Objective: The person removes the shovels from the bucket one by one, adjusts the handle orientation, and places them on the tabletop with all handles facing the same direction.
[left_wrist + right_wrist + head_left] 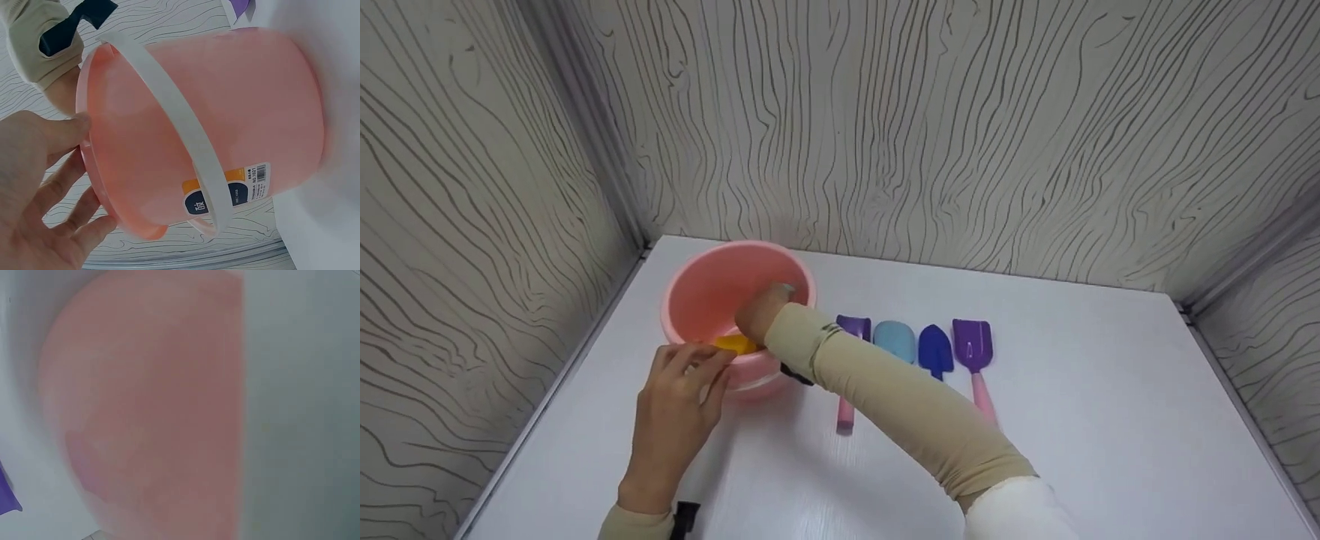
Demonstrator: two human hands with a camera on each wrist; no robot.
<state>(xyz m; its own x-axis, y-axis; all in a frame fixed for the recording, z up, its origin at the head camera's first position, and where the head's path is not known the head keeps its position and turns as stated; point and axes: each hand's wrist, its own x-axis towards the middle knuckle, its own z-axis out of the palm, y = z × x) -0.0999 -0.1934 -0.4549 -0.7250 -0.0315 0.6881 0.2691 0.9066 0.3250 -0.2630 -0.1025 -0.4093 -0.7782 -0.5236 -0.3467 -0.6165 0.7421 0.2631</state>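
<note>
A pink bucket (765, 261) with a white handle (197, 138) stands upright at the back left of the white table. At its near rim, my left hand (679, 394) pinches the edge, the thumb on the outside in the left wrist view. My right hand (761, 311) reaches down into the bucket, its fingers hidden behind the wrist and the near wall. A yellow piece (735, 344) shows inside, just behind the rim and beside both hands. In the right wrist view the bucket's outer wall (152, 405) fills much of the picture, and no fingers appear.
Right of the bucket lie a purple toy shovel (853, 325), a light-blue scoop (895, 340), a dark-blue trowel (935, 347) and another purple shovel (973, 343) with a pink handle. My right sleeve (900, 405) crosses in front of them. Patterned walls (885, 135) enclose the table.
</note>
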